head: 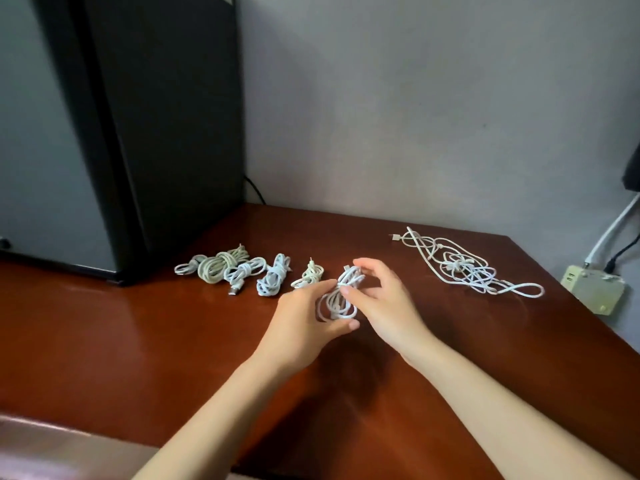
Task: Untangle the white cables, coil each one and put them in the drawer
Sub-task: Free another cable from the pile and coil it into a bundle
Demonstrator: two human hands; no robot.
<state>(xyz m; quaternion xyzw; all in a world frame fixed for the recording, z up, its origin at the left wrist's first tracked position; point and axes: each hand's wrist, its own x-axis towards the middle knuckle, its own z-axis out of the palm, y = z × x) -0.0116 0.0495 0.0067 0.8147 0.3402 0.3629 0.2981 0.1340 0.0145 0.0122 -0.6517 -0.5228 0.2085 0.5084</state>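
Observation:
A coiled white cable [337, 301] is held between both hands just above the brown table [138, 341]. My left hand [304, 320] grips the coil's lower loops between thumb and fingers. My right hand [381, 299] pinches the coil's upper part with thumb and forefinger. To the left lies a row of several coiled cables [239, 271] on the table. A tangled bunch of white cables [464, 266] lies at the right back. No drawer is in view.
A black cabinet [166, 133] stands at the back left on the table. A beige power box [592, 287] with cords hangs off the right edge by the wall. The near table edge runs along the bottom left.

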